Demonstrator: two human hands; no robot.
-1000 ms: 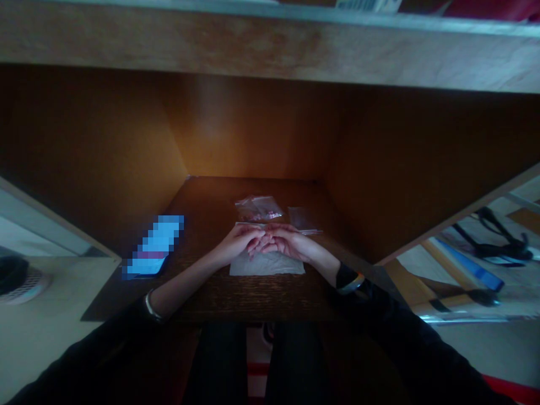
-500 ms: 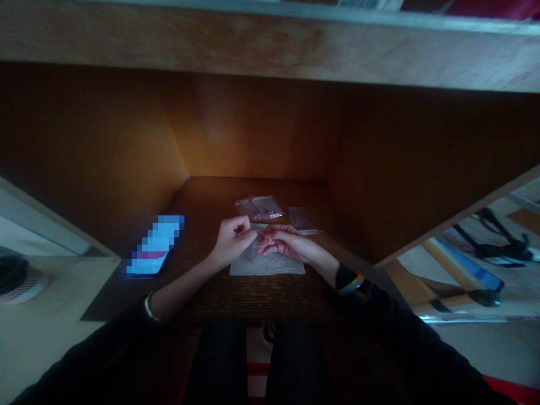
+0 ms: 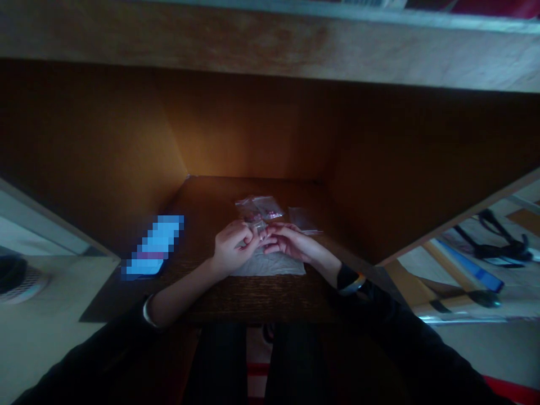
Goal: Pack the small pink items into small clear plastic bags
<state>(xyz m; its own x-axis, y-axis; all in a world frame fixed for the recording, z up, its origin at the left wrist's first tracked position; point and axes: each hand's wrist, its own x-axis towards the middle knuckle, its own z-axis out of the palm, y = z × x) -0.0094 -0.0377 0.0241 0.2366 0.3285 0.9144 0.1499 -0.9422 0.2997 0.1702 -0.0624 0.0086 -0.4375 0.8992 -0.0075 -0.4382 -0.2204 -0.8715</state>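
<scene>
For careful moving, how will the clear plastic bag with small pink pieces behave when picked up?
The clear plastic bag is probably light and floppy, because it lies flat and creased. The small pink pieces inside will probably slide when it is lifted.

left hand (image 3: pixel 233 246) back beside right hand (image 3: pixel 290 241) | small clear plastic piece (image 3: pixel 258 227) now pinched between them

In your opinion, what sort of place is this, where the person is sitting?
It is probably a study booth or a small desk nook: a dark wooden desk sits between tall side panels, with a wide shelf above it, and a phone lies on the desk.
</scene>
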